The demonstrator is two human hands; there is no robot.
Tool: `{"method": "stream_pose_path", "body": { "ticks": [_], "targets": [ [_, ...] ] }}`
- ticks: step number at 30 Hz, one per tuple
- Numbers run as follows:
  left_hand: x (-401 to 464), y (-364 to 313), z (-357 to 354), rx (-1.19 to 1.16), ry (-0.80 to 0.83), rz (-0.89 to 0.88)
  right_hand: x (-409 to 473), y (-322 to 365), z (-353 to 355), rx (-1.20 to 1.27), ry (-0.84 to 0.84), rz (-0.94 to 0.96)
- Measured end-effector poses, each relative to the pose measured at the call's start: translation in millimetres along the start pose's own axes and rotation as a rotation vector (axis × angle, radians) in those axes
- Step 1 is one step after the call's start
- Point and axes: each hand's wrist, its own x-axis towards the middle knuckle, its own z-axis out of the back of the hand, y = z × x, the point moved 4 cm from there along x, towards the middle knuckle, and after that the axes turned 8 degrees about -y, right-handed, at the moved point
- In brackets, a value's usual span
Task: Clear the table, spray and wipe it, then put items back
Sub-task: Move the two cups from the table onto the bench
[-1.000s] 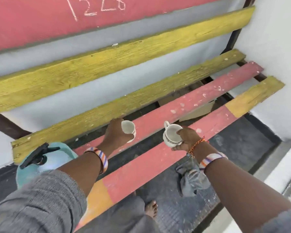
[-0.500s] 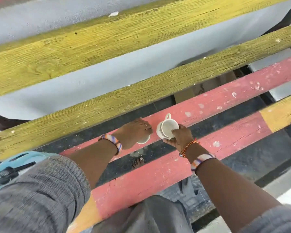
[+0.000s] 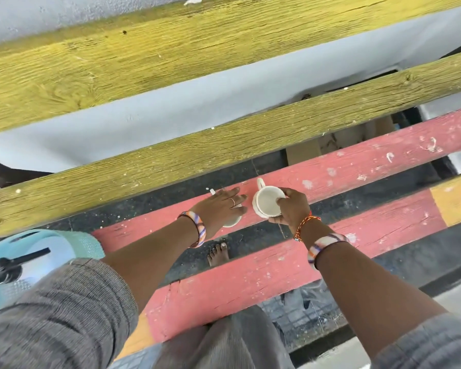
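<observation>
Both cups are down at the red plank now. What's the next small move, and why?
Probably let go of the white ceramic cup with the handle: the right hand grips its rim, and it appears to sit on the red wooden plank. The left hand lies flat over the other white cup.

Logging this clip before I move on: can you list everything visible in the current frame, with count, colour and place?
Cups: 2, white; one held over the red slat, one mostly hidden under the left hand.
Slats: 2 yellow far, 2 red near; the nearest ends in yellow.
Spray bottle: 1, pale blue, black trigger, lower left.
Bracelets: 2 striped, 1 orange thread, on the wrists.
Foot: 1, bare, seen between the red slats.
Left hand: fingers straight over its cup.
Right hand: grips its cup's rim.
</observation>
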Motion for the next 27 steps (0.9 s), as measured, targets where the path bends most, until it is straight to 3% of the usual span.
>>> {"method": "stream_pose_path", "body": {
  "ticks": [8,11,16,27],
  "targets": [
    [-2.0,-8.0,-4.9,-0.063,-0.025,0.062,-1.8,-10.4,0.8,0.078,-0.011,-0.041],
    [-6.7,-11.1,-10.1,-0.179,-0.147,0.235,-5.7,-16.4,0.5,0.129,-0.004,-0.057],
    [-17.3,-0.8,-22.8,-0.709,-0.353,0.746,-7.1,-18.4,-2.6,0.261,-0.009,-0.082],
    [-8.5,-14.6,-35.7,-0.869,-0.514,0.950,-12.0,-25.3,0.3,0.181,0.050,-0.068]
  ]
}}
